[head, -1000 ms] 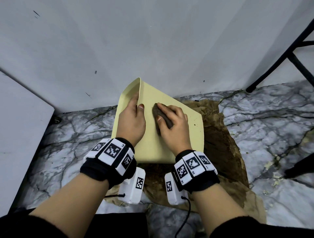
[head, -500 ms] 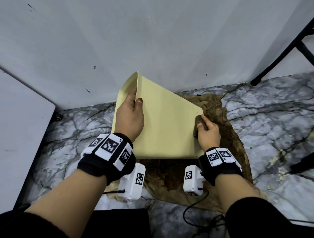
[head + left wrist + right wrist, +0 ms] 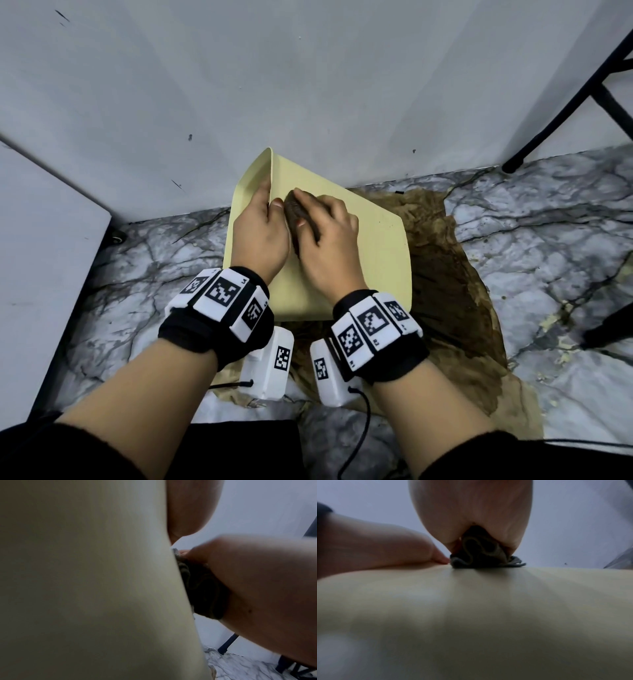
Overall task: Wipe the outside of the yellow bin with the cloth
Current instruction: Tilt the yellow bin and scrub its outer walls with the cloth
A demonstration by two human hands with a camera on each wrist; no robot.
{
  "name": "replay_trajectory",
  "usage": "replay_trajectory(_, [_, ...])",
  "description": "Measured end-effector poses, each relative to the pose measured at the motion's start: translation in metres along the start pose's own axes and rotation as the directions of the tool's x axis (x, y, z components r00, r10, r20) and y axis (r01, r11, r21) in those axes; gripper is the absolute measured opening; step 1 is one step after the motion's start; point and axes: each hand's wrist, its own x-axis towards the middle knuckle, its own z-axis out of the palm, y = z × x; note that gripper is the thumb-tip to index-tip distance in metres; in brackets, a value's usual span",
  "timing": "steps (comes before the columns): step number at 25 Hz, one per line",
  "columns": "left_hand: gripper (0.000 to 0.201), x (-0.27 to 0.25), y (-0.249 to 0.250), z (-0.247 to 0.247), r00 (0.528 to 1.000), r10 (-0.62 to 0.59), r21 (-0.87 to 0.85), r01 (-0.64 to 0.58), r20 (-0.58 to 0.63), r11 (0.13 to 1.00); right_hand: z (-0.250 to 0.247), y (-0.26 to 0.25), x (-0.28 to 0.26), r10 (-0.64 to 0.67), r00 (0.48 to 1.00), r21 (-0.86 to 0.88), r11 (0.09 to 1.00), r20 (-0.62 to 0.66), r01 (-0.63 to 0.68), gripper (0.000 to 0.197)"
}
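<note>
The pale yellow bin (image 3: 373,246) lies tipped on its side on the floor, its open mouth to the left and one broad outer wall facing up. My left hand (image 3: 263,222) grips its rim, fingers inside and thumb on the outer wall. My right hand (image 3: 325,233) holds a bunched dark cloth (image 3: 294,212) and presses it against that wall, right beside the left thumb. The right wrist view shows the cloth (image 3: 481,553) crumpled under the palm on the bin (image 3: 471,615). From the left wrist, the cloth (image 3: 202,588) sits between the bin (image 3: 85,588) and the right hand.
A stained brown sheet (image 3: 455,308) lies under and to the right of the bin on the marble floor (image 3: 548,240). A grey wall (image 3: 308,85) stands just behind. Black chair legs (image 3: 555,130) are at the right, a white panel (image 3: 41,257) at the left.
My right hand has slid the cloth from the bin's right edge back across the wall to beside the left thumb. The left hand has kept its grip on the rim.
</note>
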Motion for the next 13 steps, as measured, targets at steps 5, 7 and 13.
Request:
replay_trajectory(5, [0.04, 0.001, -0.002, -0.001, 0.999, -0.018, -0.021, 0.019, 0.027, 1.0, -0.019, 0.031, 0.001, 0.158, 0.987, 0.059, 0.986, -0.012, -0.157, 0.04])
replay_trajectory(7, [0.04, 0.001, -0.004, -0.003, 1.0, -0.017, 0.001, 0.017, 0.023, 1.0, -0.026, 0.049, 0.001, 0.238, 0.971, 0.055, 0.97, -0.021, -0.237, 0.04])
replay_trajectory(13, [0.04, -0.002, 0.0, -0.006, 0.999, -0.021, 0.01, 0.021, 0.035, 1.0, -0.047, 0.095, -0.003, 0.456, 0.884, 0.04, 0.89, -0.101, -0.455, 0.038])
